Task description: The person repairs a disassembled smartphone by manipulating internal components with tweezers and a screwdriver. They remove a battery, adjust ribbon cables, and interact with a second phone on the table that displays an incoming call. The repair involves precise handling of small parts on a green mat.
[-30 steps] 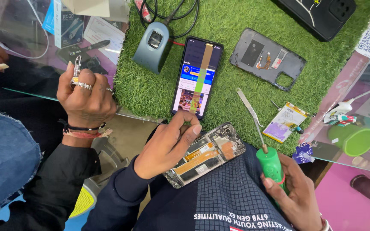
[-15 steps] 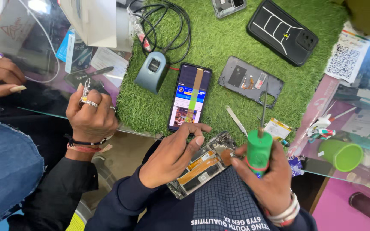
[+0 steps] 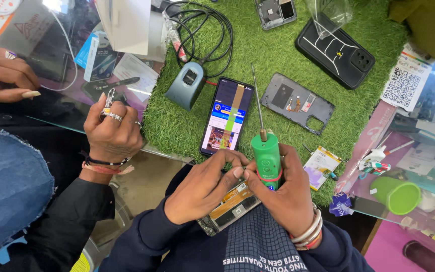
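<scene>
R hand (image 3: 283,189) grips green screwdriver (image 3: 266,156) | L hand (image 3: 202,189) pinches opened phone (image 3: 230,206)

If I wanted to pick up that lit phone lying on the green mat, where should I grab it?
Pinch the lit phone across its two long edges near the middle, coming straight down from above. It lies flat and screen-up on the grass mat, with bare turf along both long sides. Its near end is close to the left hand.
</scene>
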